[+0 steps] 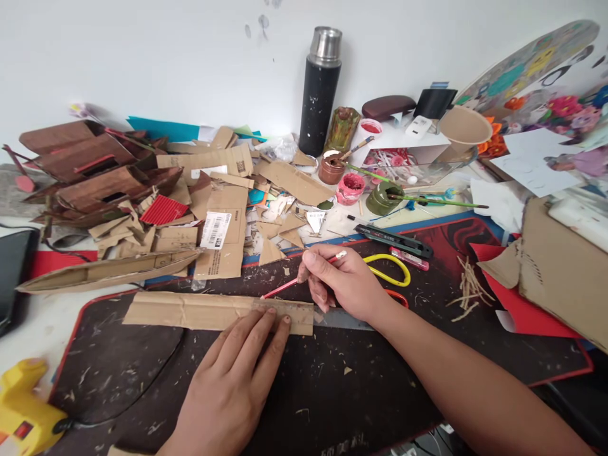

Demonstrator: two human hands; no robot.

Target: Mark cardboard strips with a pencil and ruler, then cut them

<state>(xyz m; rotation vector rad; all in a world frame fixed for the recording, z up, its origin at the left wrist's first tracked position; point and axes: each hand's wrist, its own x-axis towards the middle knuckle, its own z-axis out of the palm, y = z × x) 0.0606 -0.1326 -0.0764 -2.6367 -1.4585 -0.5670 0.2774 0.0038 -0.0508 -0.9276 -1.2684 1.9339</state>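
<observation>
My left hand point(232, 380) lies flat with its fingers stretched out, pressing on the right part of a creased cardboard strip point(190, 311). A clear ruler point(350, 318) rests across the strip's right end under my fingertips and runs on to the right below my other hand. Pinched in my right hand point(342, 282) is a slim red pencil point(284, 289), its tip touching the strip's upper edge close to my left fingers. Just beyond my right wrist lie yellow-handled scissors point(403, 269) and a dark utility knife point(392, 239).
Cardboard scraps point(292, 180) crowd the back beside brown model boats point(104, 158) and a bare cardboard hull point(118, 271). Open paint jars point(350, 189) hold brushes near a black thermos point(319, 104). A yellow glue gun point(23, 402) sits front left, its cord crossing the dark mat point(342, 405).
</observation>
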